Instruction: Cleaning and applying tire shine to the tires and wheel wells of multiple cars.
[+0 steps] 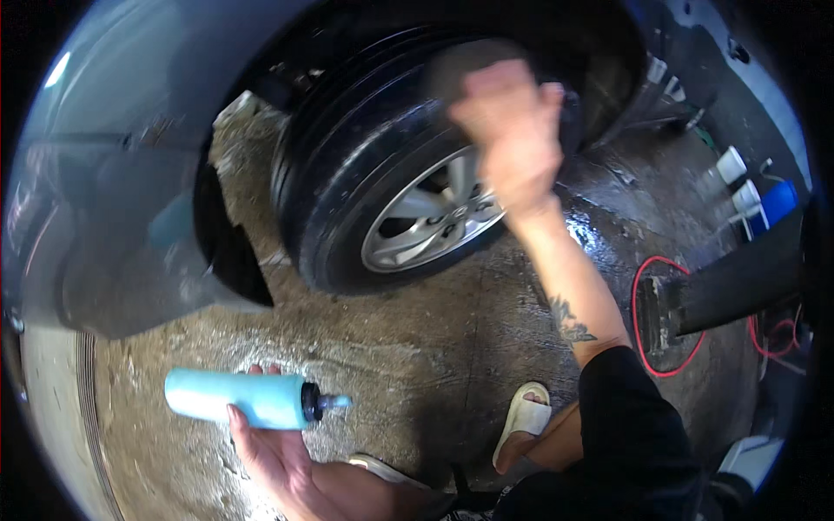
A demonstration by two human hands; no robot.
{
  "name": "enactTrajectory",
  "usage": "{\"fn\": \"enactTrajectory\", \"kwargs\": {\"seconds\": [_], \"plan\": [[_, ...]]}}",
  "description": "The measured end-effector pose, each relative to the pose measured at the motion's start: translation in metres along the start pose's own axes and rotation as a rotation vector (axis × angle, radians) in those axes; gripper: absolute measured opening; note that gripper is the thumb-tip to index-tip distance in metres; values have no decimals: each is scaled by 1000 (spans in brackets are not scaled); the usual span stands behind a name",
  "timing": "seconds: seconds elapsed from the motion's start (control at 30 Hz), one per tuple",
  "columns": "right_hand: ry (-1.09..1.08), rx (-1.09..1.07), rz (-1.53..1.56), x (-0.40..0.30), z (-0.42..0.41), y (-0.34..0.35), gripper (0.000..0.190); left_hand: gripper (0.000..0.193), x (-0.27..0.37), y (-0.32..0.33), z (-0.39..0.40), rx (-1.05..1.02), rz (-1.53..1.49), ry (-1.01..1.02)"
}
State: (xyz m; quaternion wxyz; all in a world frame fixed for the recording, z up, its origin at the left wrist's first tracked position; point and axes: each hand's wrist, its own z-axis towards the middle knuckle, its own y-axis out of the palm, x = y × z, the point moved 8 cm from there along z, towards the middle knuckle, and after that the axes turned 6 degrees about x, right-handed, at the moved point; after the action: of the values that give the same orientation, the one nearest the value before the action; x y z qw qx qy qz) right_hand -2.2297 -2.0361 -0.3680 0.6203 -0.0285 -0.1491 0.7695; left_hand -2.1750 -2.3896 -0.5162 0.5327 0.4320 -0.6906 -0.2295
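Note:
My left hand (273,449) is wrapped around a pale blue squeeze bottle (228,397), lying nearly level, with a black collar and a translucent nozzle pointing right. Ahead is a car's black rubber tyre (345,202) on a silver alloy wheel (417,221). Blurred by motion, my right hand (511,124) is at the tyre's upper sidewall, fingers curled. It holds a brownish-grey pad (472,62) against or close to the rubber; the pad's exact kind and its contact are too blurred to tell.
A dark grey car body panel (124,195) curves around the wheel on the left. Wet concrete floor (417,345) lies below. At right a red hose (642,325) loops around the base of a dark post (736,286). White tubs (731,165) and a blue container (775,202) stand beyond.

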Motion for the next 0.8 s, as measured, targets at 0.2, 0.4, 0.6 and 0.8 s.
{"fn": "enactTrajectory", "kwargs": {"seconds": [0.2,0.4,0.6,0.8], "plan": [[1071,304,-76,143,-79,-63,36,53,-48,21,-7,-56,38,-83],[108,154,-24,47,-27,-25,34,56,-65,24,3,6,62,-108],[1195,161,-284,271,-251,-45,40,56,-45,17,-12,40,259,7],[2207,141,130,152,-520,59,40,57,-26,8,-27,47,402,97]]}}
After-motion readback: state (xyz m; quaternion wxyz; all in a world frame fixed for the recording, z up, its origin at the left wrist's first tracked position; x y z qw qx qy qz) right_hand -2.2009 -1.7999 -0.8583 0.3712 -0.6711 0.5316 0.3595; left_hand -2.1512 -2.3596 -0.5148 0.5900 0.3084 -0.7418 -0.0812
